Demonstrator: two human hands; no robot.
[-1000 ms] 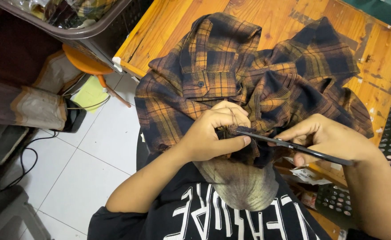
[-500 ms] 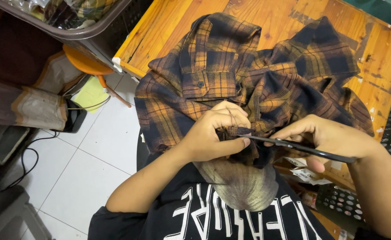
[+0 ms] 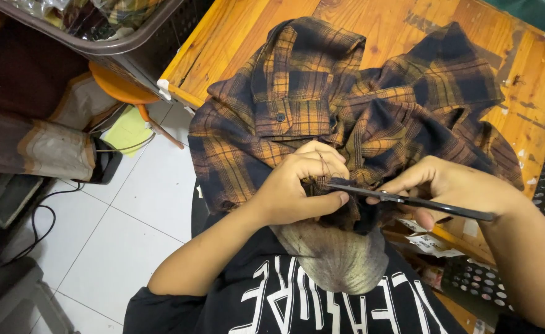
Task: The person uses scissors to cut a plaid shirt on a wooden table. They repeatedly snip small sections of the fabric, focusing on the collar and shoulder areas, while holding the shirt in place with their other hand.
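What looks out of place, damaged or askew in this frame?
Nothing looks damaged or spilled. The plaid shirt lies bunched and hangs over the edge of the wooden table. The left hand pinches its fabric while the right hand holds dark scissors against it.

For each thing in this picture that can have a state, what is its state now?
Orange and dark blue plaid shirt: crumpled, draped over the wooden table edge.
Black scissors: blades nearly closed, tips at the fabric.
Left hand: closed, pinching the shirt.
Right hand: gripping the scissors.
Dark plastic basket: filled with cloth.
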